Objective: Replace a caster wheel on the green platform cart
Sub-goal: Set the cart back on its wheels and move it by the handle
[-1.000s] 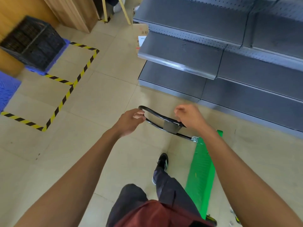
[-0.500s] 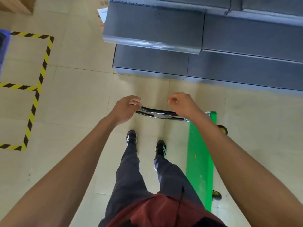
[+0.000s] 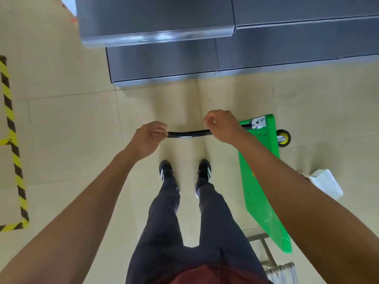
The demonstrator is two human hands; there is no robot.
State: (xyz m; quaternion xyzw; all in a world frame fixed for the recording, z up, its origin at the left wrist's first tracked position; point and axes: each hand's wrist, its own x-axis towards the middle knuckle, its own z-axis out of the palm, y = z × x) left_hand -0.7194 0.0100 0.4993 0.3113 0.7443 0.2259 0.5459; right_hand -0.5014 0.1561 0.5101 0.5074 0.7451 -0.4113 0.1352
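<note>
Left hand [image 3: 148, 138] curled round the left end of the black tubular metal handle [image 3: 188, 133]; right hand [image 3: 222, 126] curled round its right end. Handle now seen edge-on as one thin bar; a second ago it showed as an open loop. Green plastic platform cart [image 3: 260, 181] stands tipped on its edge, just right of the person's black shoes [image 3: 205, 168]. Yellow-hubbed black caster wheel [image 3: 284, 136] now visible at the far corner. White perforated basket [image 3: 327, 184] has come into view beyond the right forearm. Grey metal shelving [image 3: 164, 62] fills the top, nearer than before.
</note>
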